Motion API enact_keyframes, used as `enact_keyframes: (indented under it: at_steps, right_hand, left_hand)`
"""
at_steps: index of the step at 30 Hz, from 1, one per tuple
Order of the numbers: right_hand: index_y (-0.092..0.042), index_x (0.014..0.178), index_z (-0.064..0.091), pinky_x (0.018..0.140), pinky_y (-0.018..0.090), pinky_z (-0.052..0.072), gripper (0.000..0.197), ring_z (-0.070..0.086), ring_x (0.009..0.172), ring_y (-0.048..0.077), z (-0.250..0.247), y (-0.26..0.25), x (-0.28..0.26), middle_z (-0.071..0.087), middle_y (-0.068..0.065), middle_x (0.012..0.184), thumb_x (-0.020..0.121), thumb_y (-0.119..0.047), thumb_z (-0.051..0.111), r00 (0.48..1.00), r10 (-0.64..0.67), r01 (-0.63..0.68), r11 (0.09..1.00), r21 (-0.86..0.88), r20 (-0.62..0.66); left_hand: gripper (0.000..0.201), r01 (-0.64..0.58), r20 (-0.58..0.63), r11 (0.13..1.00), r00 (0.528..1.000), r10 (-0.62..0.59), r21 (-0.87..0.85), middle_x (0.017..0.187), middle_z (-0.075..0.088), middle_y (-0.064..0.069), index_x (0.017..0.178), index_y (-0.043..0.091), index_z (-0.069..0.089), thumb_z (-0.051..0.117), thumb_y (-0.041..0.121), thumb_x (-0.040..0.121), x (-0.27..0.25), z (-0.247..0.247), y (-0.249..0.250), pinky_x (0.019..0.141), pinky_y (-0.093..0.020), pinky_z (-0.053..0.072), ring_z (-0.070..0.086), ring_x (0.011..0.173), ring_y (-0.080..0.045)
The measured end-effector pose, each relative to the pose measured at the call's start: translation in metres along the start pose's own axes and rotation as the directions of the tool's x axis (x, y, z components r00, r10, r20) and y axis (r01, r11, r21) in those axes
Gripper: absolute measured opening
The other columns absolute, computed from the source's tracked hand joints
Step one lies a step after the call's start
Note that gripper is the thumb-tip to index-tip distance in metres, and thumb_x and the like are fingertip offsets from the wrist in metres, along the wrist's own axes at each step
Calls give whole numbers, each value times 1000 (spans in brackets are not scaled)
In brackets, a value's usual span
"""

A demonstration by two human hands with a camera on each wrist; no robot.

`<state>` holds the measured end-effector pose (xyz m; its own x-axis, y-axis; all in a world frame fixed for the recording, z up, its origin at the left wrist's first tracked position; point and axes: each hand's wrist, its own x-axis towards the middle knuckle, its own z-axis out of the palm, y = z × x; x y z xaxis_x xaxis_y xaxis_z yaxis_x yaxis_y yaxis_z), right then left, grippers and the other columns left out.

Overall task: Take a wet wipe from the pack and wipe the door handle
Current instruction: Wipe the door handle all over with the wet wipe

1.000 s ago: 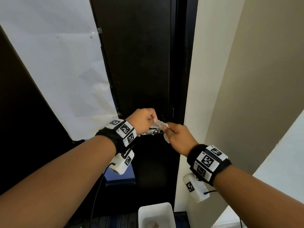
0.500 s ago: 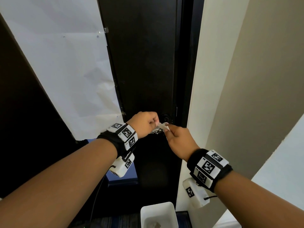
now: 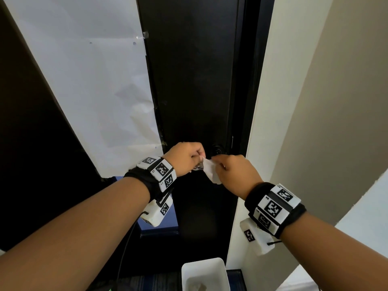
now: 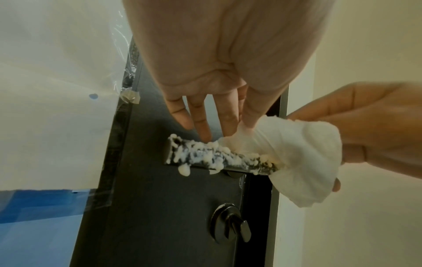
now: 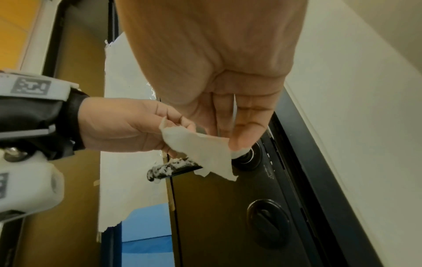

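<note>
Two hands share one wipe [image 4: 294,155]: the right hand [image 3: 235,173] pinches its bunched end between thumb and fingers, and the left hand [image 3: 184,158] pinches a corner of it with thumb and forefinger, its other fingers hanging straight over the handle [image 4: 219,159]. The wipe is draped round the handle's inner end, near the door [image 3: 195,80] edge where the lever meets its round base. White blobs cover the rest of the lever out to its free end, and two hang from its underside.

Those drops look ready to fall; a quick swipe would probably knock them onto the door face or the floor instead of lifting them. Only a thin part of the wipe lies against the lever, so it may smear foam along the metal or onto the left fingers just above. Pulling from both ends could tear the wipe. Pressing down might turn the lever and swing the door.
</note>
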<state>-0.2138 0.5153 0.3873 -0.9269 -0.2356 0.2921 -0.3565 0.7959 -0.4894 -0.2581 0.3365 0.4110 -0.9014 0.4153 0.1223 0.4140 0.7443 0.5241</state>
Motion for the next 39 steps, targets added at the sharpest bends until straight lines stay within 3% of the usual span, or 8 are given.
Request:
enact_keyframes:
  at_steps: [6, 9, 16, 22, 25, 31, 36, 39]
  right_hand:
    - [-12, 105, 66, 67, 26, 38, 26, 61, 85, 30, 14, 13, 13, 67, 12, 88, 85, -2, 53, 992, -116, 125, 959, -253, 51]
    - [-11, 85, 68, 58, 26, 40, 21, 57, 73, 28, 20, 16, 14, 66, 7, 68, 71, 5, 69, 981, -196, 183, 913, -365, 1]
    - [-9, 76, 68, 54, 31, 42, 21, 48, 65, 24, 31, 21, 18, 59, 4, 53, 64, 7, 73, 959, -266, 219, 918, -331, -103]
    - [-7, 79, 75, 57, 31, 49, 34, 58, 62, 27, 33, 17, 16, 58, 4, 50, 51, 11, 79, 946, -280, 229, 933, -280, -161]
    - [-9, 75, 74, 56, 32, 51, 34, 57, 60, 26, 33, 15, 17, 56, 4, 50, 47, 11, 81, 953, -269, 221, 933, -285, -139]
    - [-10, 78, 74, 61, 33, 52, 32, 58, 65, 27, 37, 14, 18, 58, 4, 53, 52, 7, 82, 960, -251, 208, 936, -285, -123]
    - [-11, 74, 72, 62, 28, 44, 21, 55, 67, 25, 43, 9, 22, 56, 2, 52, 60, 1, 79, 953, -273, 228, 931, -285, -129]
    - [-12, 76, 72, 64, 27, 39, 19, 54, 69, 24, 48, 6, 24, 57, 2, 54, 63, 0, 77, 952, -272, 221, 928, -300, -141]
  left_hand:
    - [12, -8, -11, 1000, 1000, 8, 14, 77, 71, -1, 97, 20, 62, 51, 19, 92, -4, 1, -3, 74, -31, 54, 64, 67, -14]
    - [12, -18, -18, 1000, 1000, 18, 11, 75, 71, -1, 98, 20, 63, 53, 19, 92, -3, 1, -2, 75, -32, 55, 65, 67, -14]
    - [10, 4, -20, 1000, 1000, -4, -20, 71, 70, 0, 95, 20, 65, 57, 19, 89, -3, -1, -2, 80, -33, 55, 64, 66, -12]
    - [9, 7, -45, 999, 999, -9, -46, 60, 62, 9, 91, 19, 67, 58, 17, 89, -4, -3, -2, 74, -28, 53, 59, 58, -4]
    - [8, 9, -47, 998, 999, -12, -58, 65, 67, 5, 91, 20, 67, 59, 18, 88, -4, -3, -5, 81, -31, 54, 65, 66, -9]
    - [9, 9, -50, 997, 999, -13, -82, 71, 70, 2, 91, 19, 66, 58, 18, 88, -8, -4, -10, 81, -31, 55, 66, 71, -12]
    - [9, 23, -60, 994, 998, -30, -110, 64, 64, 5, 91, 17, 66, 57, 15, 89, -10, -8, -13, 67, -20, 48, 60, 61, -5]
    - [9, 25, -57, 992, 998, -33, -126, 72, 69, -3, 92, 16, 66, 57, 15, 89, -11, -11, -18, 70, -22, 50, 62, 67, -10]
